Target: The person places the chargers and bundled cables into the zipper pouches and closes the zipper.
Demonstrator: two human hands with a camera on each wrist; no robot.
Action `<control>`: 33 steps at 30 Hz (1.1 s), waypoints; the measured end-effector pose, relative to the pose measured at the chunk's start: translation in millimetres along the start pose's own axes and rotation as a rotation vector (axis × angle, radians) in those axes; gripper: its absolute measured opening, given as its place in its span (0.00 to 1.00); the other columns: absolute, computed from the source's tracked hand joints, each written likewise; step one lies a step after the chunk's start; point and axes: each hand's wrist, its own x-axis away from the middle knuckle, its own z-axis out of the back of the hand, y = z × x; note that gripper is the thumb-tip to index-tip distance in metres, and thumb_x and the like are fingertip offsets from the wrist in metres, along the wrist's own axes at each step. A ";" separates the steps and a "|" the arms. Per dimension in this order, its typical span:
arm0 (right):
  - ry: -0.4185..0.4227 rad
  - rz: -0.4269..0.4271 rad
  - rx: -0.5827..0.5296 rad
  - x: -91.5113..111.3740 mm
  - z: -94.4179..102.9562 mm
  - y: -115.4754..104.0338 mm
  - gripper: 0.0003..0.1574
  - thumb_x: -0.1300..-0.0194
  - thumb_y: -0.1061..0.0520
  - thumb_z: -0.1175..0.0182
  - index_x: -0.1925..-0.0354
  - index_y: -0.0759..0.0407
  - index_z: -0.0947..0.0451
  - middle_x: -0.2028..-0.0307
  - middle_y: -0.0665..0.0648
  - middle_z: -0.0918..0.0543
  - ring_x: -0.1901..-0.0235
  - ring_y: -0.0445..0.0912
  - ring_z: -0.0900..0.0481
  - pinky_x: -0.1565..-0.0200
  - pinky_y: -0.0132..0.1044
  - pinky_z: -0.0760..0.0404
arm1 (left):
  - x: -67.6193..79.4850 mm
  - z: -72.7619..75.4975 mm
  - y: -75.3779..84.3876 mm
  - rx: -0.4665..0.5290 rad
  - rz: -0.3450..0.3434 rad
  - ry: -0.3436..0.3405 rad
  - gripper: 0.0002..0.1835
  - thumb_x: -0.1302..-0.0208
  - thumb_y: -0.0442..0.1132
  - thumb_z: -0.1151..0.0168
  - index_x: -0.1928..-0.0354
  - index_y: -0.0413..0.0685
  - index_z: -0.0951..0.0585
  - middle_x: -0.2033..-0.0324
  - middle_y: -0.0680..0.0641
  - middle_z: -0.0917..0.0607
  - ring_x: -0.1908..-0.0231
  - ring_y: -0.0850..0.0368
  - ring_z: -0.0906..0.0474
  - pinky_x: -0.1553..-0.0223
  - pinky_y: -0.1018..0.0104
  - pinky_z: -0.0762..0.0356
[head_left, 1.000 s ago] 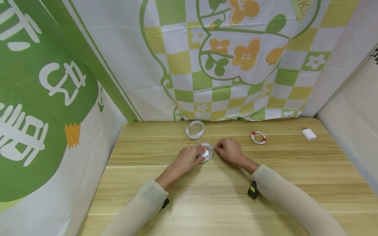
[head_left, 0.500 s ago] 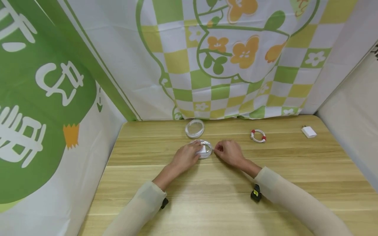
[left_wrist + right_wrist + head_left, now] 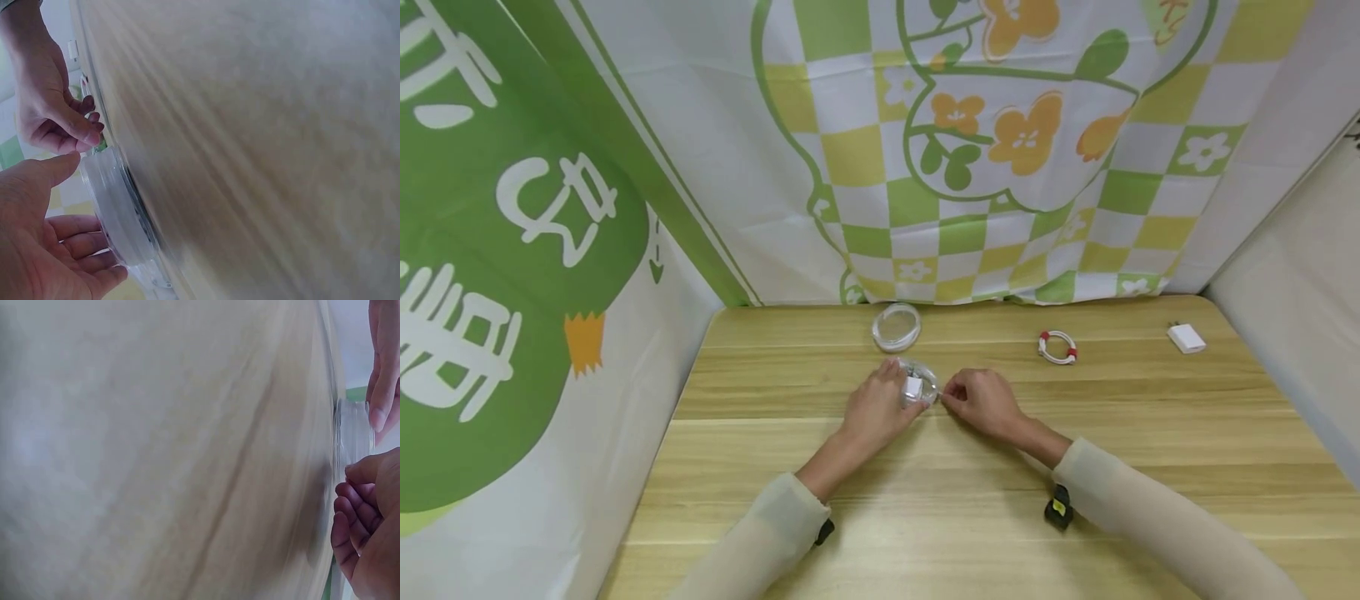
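A round clear plastic case (image 3: 928,377) lies on the wooden table, with a small white block (image 3: 913,387) showing through its top. My left hand (image 3: 876,406) holds the case from the left, thumb at the near edge and fingers at the far side. In the left wrist view the case's translucent side wall (image 3: 119,206) stands between the left thumb and fingers. My right hand (image 3: 988,402) pinches with thumb and forefinger at the case's right rim, where a tiny pale bit shows at the fingertips. Its other fingers are curled, as seen in the right wrist view.
Behind the case lies another round clear item (image 3: 896,327) with a whitish ring. A coiled white cable (image 3: 1057,348) with red ties and a white plug adapter (image 3: 1186,338) lie farther right. A patterned curtain (image 3: 940,233) hangs along the table's (image 3: 917,517) back edge.
The case has turned under my left hand, whose thumb now lies at the near edge. The white block shows more plainly. My right hand has shifted slightly nearer, still at the rim.
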 end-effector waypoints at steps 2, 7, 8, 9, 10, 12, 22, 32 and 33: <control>-0.012 0.016 -0.011 1.8 -1.1 -2.0 0.05 0.38 0.55 0.24 0.70 0.52 0.11 0.73 0.45 0.14 0.75 0.35 0.21 0.70 0.33 0.19 | 0.6 -1.2 -0.3 0.003 -0.013 -0.007 0.41 0.32 0.61 0.29 0.34 0.31 0.21 0.31 0.33 0.23 0.28 0.40 0.28 0.29 0.47 0.25; -0.035 0.049 -0.042 5.4 -3.2 -6.4 0.05 0.38 0.56 0.23 0.69 0.52 0.11 0.73 0.45 0.14 0.74 0.34 0.21 0.69 0.32 0.19 | 0.1 -2.6 -3.3 -0.006 -0.056 -0.017 0.40 0.32 0.60 0.29 0.35 0.31 0.20 0.31 0.34 0.22 0.27 0.41 0.29 0.23 0.50 0.34; -0.037 0.051 -0.047 5.8 -3.4 -6.7 0.05 0.38 0.56 0.23 0.69 0.52 0.11 0.73 0.45 0.14 0.74 0.34 0.21 0.69 0.32 0.19 | -0.3 -2.4 -3.9 -0.005 -0.063 -0.022 0.40 0.32 0.60 0.29 0.35 0.31 0.20 0.31 0.34 0.22 0.27 0.41 0.29 0.23 0.50 0.34; -0.038 0.053 -0.051 6.4 -3.3 -7.2 0.05 0.38 0.56 0.23 0.69 0.52 0.11 0.73 0.45 0.14 0.74 0.34 0.21 0.69 0.32 0.19 | -0.7 -1.9 -4.4 -0.005 -0.070 -0.028 0.39 0.32 0.60 0.29 0.36 0.31 0.20 0.31 0.35 0.21 0.27 0.41 0.29 0.23 0.49 0.34; -0.039 0.052 -0.055 6.7 -3.3 -7.3 0.05 0.37 0.56 0.23 0.69 0.52 0.11 0.73 0.45 0.14 0.74 0.34 0.21 0.68 0.31 0.20 | -1.4 -1.7 -5.1 -0.004 -0.076 -0.032 0.38 0.32 0.59 0.28 0.36 0.31 0.19 0.31 0.35 0.21 0.27 0.41 0.28 0.23 0.49 0.34; -0.042 0.051 -0.063 7.3 -3.0 -7.4 0.05 0.37 0.56 0.23 0.69 0.52 0.11 0.73 0.45 0.14 0.73 0.34 0.21 0.68 0.31 0.20 | -2.9 -0.3 -5.6 0.002 -0.083 -0.042 0.37 0.33 0.59 0.27 0.37 0.32 0.19 0.32 0.35 0.20 0.27 0.41 0.28 0.24 0.48 0.32; -0.069 0.083 -0.085 8.8 -1.8 -4.8 0.04 0.36 0.56 0.24 0.68 0.51 0.11 0.71 0.44 0.13 0.72 0.34 0.20 0.67 0.31 0.20 | -9.1 2.4 -4.8 -0.041 -0.107 -0.059 0.35 0.35 0.60 0.26 0.43 0.33 0.15 0.39 0.36 0.16 0.40 0.37 0.18 0.42 0.49 0.14; -0.030 0.061 -0.036 6.3 -0.2 4.1 0.05 0.37 0.55 0.23 0.68 0.50 0.11 0.72 0.44 0.13 0.73 0.34 0.21 0.69 0.32 0.21 | -8.8 5.9 -6.1 -0.052 -0.146 -0.065 0.33 0.35 0.59 0.25 0.43 0.35 0.15 0.39 0.35 0.15 0.43 0.35 0.16 0.47 0.47 0.12; -0.025 0.058 -0.030 5.5 -0.4 5.8 0.05 0.37 0.55 0.23 0.68 0.50 0.11 0.72 0.44 0.13 0.74 0.34 0.22 0.69 0.32 0.21 | -8.8 5.9 -6.4 -0.044 -0.149 -0.067 0.33 0.35 0.58 0.25 0.43 0.35 0.15 0.38 0.35 0.16 0.43 0.35 0.16 0.47 0.47 0.13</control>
